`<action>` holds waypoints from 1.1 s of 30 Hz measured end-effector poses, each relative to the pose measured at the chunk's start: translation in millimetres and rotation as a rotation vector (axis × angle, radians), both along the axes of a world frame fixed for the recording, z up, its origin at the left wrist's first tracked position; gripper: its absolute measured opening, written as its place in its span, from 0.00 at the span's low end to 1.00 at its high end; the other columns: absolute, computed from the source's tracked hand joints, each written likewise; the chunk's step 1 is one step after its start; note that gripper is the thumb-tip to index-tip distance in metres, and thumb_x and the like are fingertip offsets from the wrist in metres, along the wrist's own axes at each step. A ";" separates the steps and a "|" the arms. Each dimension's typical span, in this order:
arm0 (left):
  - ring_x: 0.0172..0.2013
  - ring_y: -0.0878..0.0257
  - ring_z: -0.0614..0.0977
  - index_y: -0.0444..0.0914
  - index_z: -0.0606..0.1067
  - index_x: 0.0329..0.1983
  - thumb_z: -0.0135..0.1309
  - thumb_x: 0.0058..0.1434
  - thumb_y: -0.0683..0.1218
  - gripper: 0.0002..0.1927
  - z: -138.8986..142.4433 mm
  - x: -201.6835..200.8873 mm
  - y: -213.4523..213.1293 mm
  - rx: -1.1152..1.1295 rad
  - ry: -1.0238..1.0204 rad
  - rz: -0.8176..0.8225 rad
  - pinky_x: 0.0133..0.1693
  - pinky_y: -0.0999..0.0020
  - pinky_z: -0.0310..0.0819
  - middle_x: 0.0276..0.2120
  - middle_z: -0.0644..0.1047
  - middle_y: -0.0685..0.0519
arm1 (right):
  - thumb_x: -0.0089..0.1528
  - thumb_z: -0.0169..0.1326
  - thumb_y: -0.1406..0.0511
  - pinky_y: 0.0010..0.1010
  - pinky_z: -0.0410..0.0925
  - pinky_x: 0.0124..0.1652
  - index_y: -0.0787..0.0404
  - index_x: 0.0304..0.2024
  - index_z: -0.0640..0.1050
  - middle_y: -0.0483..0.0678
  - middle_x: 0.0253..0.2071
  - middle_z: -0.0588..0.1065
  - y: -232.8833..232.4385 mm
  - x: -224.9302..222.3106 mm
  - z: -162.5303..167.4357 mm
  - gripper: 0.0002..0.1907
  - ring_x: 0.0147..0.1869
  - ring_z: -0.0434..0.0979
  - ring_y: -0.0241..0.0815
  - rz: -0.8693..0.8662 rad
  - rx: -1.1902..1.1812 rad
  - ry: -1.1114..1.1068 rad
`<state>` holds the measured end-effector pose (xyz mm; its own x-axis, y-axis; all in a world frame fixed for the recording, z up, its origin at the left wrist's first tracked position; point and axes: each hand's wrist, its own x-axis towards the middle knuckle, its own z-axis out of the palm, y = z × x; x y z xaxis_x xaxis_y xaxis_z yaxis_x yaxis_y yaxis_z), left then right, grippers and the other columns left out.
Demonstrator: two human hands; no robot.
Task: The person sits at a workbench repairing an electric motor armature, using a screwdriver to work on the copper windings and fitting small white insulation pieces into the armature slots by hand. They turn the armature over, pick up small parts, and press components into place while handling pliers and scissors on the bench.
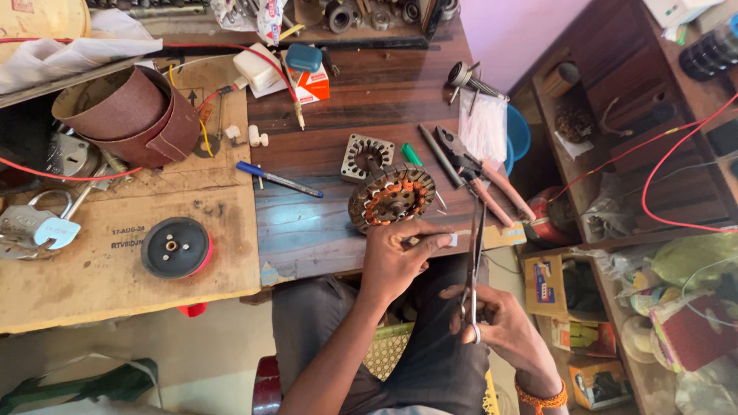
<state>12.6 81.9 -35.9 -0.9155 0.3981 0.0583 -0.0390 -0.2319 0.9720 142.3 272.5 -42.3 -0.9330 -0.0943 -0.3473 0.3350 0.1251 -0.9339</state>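
Nearest the camera, the right hand (500, 327) has its fingers through the handles of a pair of scissors (474, 269), its grip closed on them, the blades pointing up and away toward the edge of the wooden surface (369, 100). Just to its left, the left hand (400, 257) pinches something small and pale between thumb and fingertips, so its grip is closed on that piece, though what the piece is cannot be told. The hand sits at the near edge of the surface, just below a round motor stator (392, 196) with copper-coloured windings, which lies flat on the wood beside a square-edged metal core (367, 156). Pliers with pink handles (484, 180) lie to the right of the stator, near a green-handled tool (412, 154) and a clear bag of white ties (484, 127). A blue pen (278, 179) lies to the left of the stator. Farther left, on a cardboard sheet (115, 261), rest a black disc (175, 247), a padlock (34, 225) and a roll of brown sandpaper (127, 115). A red wire (669, 165) runs across the shelves on the right.
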 end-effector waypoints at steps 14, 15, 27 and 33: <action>0.34 0.69 0.86 0.31 0.82 0.44 0.61 0.64 0.43 0.10 -14.5 3.9 3.1 0.051 -0.094 -0.083 0.29 0.76 0.79 0.33 0.85 0.51 | 0.39 0.72 0.44 0.25 0.64 0.32 0.62 0.57 0.80 0.37 0.27 0.72 -12.3 -0.5 9.0 0.49 0.31 0.69 0.28 0.077 0.153 -0.064; 0.34 0.69 0.86 0.31 0.82 0.44 0.61 0.64 0.43 0.10 -14.6 3.9 2.9 0.052 -0.095 -0.081 0.29 0.76 0.80 0.33 0.85 0.51 | 0.39 0.72 0.45 0.25 0.63 0.31 0.63 0.57 0.80 0.37 0.26 0.72 -11.7 0.1 8.5 0.49 0.31 0.68 0.28 0.074 0.146 -0.064; 0.35 0.67 0.87 0.31 0.82 0.42 0.60 0.64 0.42 0.09 -5.1 4.5 1.3 0.027 -0.102 -0.059 0.28 0.76 0.81 0.34 0.85 0.51 | 0.40 0.75 0.50 0.24 0.61 0.31 0.65 0.58 0.80 0.37 0.25 0.71 -9.7 0.2 3.3 0.47 0.30 0.67 0.28 0.078 0.044 -0.086; 0.34 0.67 0.87 0.30 0.82 0.40 0.61 0.63 0.42 0.08 -7.4 5.2 2.8 -0.006 -0.103 -0.049 0.28 0.75 0.81 0.32 0.85 0.49 | 0.43 0.75 0.54 0.23 0.60 0.31 0.67 0.56 0.82 0.37 0.24 0.69 -9.7 3.9 -0.7 0.41 0.30 0.66 0.27 0.045 0.078 -0.039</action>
<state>17.8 84.7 -43.2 -0.8958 0.4428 -0.0379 -0.1500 -0.2210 0.9637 146.1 262.8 -43.0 -0.9142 -0.1074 -0.3908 0.3629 0.2123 -0.9073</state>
